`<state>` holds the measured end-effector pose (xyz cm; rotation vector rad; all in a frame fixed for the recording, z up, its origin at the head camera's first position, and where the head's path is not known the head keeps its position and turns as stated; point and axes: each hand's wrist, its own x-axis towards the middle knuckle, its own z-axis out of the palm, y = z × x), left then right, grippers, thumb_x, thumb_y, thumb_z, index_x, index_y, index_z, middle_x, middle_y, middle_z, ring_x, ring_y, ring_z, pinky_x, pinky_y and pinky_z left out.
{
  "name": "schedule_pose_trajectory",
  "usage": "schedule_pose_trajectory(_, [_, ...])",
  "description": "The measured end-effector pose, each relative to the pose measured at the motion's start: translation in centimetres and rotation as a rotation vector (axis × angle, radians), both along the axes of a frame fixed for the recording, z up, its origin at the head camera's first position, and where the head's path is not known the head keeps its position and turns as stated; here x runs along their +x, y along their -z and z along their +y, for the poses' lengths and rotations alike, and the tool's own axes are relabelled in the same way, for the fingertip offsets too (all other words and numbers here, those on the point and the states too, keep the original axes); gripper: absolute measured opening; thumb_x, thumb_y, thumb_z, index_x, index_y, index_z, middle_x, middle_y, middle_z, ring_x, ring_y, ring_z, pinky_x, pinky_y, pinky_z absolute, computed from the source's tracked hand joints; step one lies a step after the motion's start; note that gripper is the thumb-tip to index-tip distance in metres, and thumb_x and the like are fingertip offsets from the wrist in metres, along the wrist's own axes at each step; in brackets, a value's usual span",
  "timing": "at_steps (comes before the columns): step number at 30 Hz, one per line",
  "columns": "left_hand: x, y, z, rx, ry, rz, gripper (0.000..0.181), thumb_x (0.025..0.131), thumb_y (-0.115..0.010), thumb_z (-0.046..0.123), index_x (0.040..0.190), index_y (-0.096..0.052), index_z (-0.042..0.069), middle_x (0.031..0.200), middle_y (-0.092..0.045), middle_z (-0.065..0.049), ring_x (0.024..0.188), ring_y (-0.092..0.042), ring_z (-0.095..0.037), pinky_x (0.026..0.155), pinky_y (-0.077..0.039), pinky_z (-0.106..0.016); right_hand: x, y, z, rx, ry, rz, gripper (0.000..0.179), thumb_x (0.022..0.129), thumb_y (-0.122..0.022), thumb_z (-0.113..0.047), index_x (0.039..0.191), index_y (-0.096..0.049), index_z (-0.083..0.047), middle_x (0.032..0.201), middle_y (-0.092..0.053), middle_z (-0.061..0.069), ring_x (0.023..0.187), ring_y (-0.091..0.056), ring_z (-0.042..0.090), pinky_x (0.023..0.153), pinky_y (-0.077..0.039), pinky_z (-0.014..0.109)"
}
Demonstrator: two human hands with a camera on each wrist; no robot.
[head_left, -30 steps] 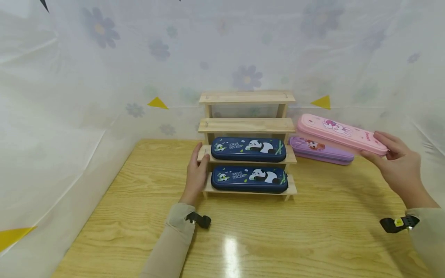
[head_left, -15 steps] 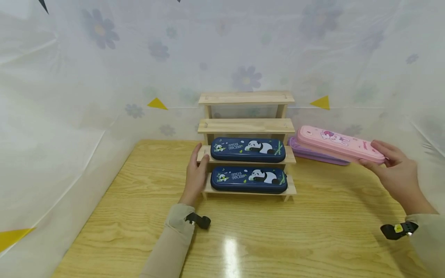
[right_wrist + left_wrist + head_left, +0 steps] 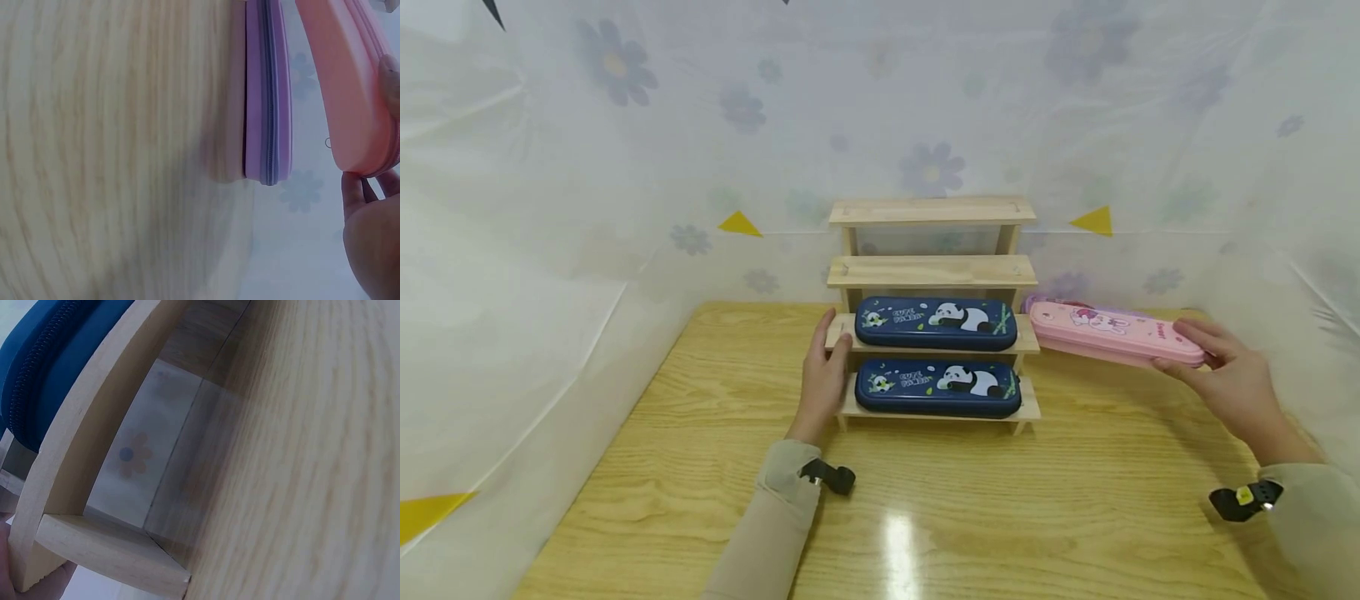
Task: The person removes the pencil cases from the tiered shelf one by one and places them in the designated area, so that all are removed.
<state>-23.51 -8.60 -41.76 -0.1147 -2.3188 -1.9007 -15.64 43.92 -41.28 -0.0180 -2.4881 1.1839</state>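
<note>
My right hand (image 3: 1232, 379) pinches the right end of a pink pencil case (image 3: 1120, 332) with a bunny print. Beneath it lies a purple pencil case (image 3: 255, 112) on the table, mostly hidden in the head view; the right wrist view shows a gap between the two. At the left end of a stepped wooden stand (image 3: 932, 271), my left hand (image 3: 822, 379) holds a lower shelf, thumb in front and fingers along the side. Two dark blue panda pencil cases rest on that stand, an upper one (image 3: 917, 336) and a lower one (image 3: 936, 402).
The wood-grain table (image 3: 955, 500) spreads in front of the stand. A pale flower-printed sheet (image 3: 880, 108) hangs behind and at both sides, with yellow triangles (image 3: 1093, 221) on it. The stand's top shelf (image 3: 932, 210) reaches near the back sheet.
My right hand has lowered the pink pencil case and shifted it slightly left, so it now covers most of the purple one in the head view. The left hand has stayed at the stand.
</note>
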Motion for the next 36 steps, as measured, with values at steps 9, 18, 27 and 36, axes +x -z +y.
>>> schedule_pose_trajectory(9, [-0.8, 1.7, -0.3, -0.001, -0.017, 0.031, 0.056, 0.103, -0.049, 0.042, 0.155, -0.033, 0.028, 0.144, -0.049, 0.0, 0.114, -0.052, -0.024, 0.103, -0.037, -0.047, -0.2, 1.0, 0.1, 0.072, -0.013, -0.058, 0.065, 0.086, -0.079, -0.021, 0.142, -0.052, -0.001, 0.151, -0.042, 0.005, 0.122, -0.036, -0.01, 0.088, -0.032, -0.001])
schedule_pose_trajectory(18, [-0.9, 1.9, -0.1, 0.011, -0.022, 0.04, 0.057, 0.102, -0.05, 0.042, 0.155, -0.034, 0.028, 0.132, -0.056, -0.003, 0.099, -0.052, -0.022, 0.093, -0.04, -0.041, -0.3, 1.8, 0.3, 0.106, -0.015, -0.159, 0.07, 0.089, -0.075, -0.034, 0.147, -0.048, -0.007, 0.154, -0.035, 0.015, 0.13, -0.029, -0.007, 0.089, -0.028, -0.002])
schedule_pose_trajectory(27, [-0.8, 1.7, -0.1, -0.015, -0.034, 0.043, 0.056, 0.102, -0.049, 0.042, 0.154, -0.034, 0.029, 0.145, -0.049, 0.002, 0.125, -0.048, -0.018, 0.109, -0.034, -0.044, -0.8, 2.2, 0.6, 0.155, -0.087, -0.189, 0.069, 0.092, -0.072, -0.03, 0.147, -0.044, -0.001, 0.151, -0.033, 0.029, 0.138, -0.027, 0.047, 0.084, -0.023, -0.005])
schedule_pose_trajectory(36, [-0.8, 1.6, -0.1, -0.007, -0.016, 0.04, 0.057, 0.102, -0.049, 0.044, 0.155, -0.033, 0.029, 0.147, -0.046, -0.001, 0.131, -0.045, -0.019, 0.111, -0.031, -0.046, -2.0, 2.6, 1.0, 0.322, -0.123, -0.234, 0.068, 0.09, -0.074, -0.028, 0.142, -0.046, 0.006, 0.142, -0.038, 0.038, 0.125, -0.034, 0.061, 0.089, -0.037, 0.069])
